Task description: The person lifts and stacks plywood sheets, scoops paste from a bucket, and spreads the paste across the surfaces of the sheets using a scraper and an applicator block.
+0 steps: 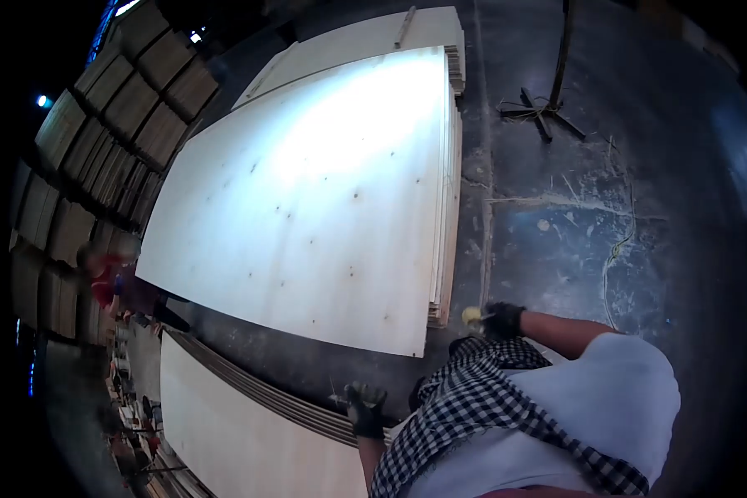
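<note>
My left hand, in a dark glove, is closed beside the edge of the lower stack of boards. A thin, light-coloured tool sticks out from its fingers; its exact kind is too small to tell. My right hand, also gloved, is closed near the corner of the large plywood stack. At its fingers is a small yellowish, rounded object, partly hidden by the glove. The top plywood sheet is pale, with scattered dark knots and a bright glare across its far part.
Another person in red stands at the left end of the plywood. Behind them rise tall stacks of boards. A further sheet stack lies beyond, with a wooden strip on top. A metal stand and a cable are on the floor.
</note>
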`<state>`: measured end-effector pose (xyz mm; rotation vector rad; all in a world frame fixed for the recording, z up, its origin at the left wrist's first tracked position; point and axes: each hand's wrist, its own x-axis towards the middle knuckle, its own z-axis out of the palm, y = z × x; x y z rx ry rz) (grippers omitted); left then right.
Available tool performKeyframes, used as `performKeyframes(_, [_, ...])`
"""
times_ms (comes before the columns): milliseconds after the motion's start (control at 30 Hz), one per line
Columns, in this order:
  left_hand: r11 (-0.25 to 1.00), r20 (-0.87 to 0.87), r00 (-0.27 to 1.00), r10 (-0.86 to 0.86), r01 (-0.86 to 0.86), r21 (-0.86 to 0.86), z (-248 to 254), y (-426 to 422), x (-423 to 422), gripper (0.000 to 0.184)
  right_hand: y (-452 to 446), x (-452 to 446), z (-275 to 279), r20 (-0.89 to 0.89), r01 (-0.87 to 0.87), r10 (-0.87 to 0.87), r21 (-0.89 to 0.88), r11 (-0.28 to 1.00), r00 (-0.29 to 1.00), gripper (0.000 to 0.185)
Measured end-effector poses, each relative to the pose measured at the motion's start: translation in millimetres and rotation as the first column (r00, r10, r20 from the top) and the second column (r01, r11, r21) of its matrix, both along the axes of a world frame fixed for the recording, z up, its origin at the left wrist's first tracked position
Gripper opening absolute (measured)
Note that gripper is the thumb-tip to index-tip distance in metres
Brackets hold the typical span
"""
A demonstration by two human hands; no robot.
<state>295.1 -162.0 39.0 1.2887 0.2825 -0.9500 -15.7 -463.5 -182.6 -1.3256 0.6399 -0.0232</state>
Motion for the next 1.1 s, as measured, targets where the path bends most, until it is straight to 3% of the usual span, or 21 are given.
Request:
performKeyframes(33, [0.995,-0.005,0.995,-0.095,0.095,-0.02,-24,-7,3,0.057,-14,-11,22,-0.02,0.261,-0.265,0.249,0.932,0.964,0.044])
performKeyframes(67, [0.992,-0.085,0.99,-0.114,0.109,-0.062,-40,-15,5,0.065,-20,-10,100,-0.231,0.506,-0.564,0.765,0.399,0.793,0.043])
performKeyframes(133, [0.98,-0.238,0.958,-0.162,0.128,-0.152,-73,-42,8,0.082,-39,5,159,-0.025,0.484,-0.684,0.726,0.488,0.729,0.042])
performKeyframes(167, [0.958,-0.361,0.898,-0.253,0.181,-0.222,-123,-45,24,0.089,-49,19,184,0.053,0.486,-0.712,0.695,0.53,0.7,0.043])
performKeyframes(267, [0.857,-0.657,0.671,-0.344,-0.061,-0.511,-173,-80,26,0.094,-96,85,221,0.187,0.581,-0.708,0.45,0.678,0.682,0.038])
performKeyframes(300, [0.901,-0.621,0.682,-0.388,0.137,-0.412,-147,-95,17,0.092,-113,110,224,0.31,0.602,-0.676,0.308,0.736,0.668,0.036])
performKeyframes(333, [0.918,-0.574,0.736,-0.359,0.168,-0.359,-141,-104,15,0.091,-132,134,225,0.427,0.623,-0.623,0.159,0.766,0.656,0.034])
performKeyframes(400, [0.966,-0.474,0.848,-0.237,0.154,-0.207,-137,-112,13,0.09,-161,173,223,0.598,0.706,-0.55,-0.037,0.707,0.582,0.03])
performKeyframes(433, [0.982,-0.411,0.893,-0.182,0.143,-0.123,-133,-116,13,0.089,-175,180,225,0.536,0.706,-0.485,-0.357,0.611,0.691,0.027])
performKeyframes(467, [0.99,-0.374,0.917,-0.137,0.123,-0.062,-127,-121,13,0.088,-197,196,205,0.518,0.666,-0.429,-0.477,0.573,0.74,0.024])
performKeyframes(533, [0.996,-0.313,0.948,-0.052,0.073,0.055,-116,-137,8,0.087,-220,207,211,0.355,0.448,-0.325,-0.849,0.281,0.876,0.023])
performKeyframes(567, [0.993,-0.291,0.956,-0.023,0.055,0.101,-109,-150,9,0.086,-226,213,208,0.369,0.445,-0.31,-0.866,0.228,0.876,0.023])
performKeyframes(767, [0.97,-0.22,0.973,0.063,-0.007,0.244,-96,-221,17,0.082,-247,214,230,0.33,0.397,-0.257,-0.875,0.279,0.908,0.021])
performKeyframes(1100, [0.956,-0.173,0.98,0.102,-0.049,0.288,-104,-241,10,0.075,-276,211,228,0.364,0.417,-0.234,-0.874,0.251,0.902,0.023])
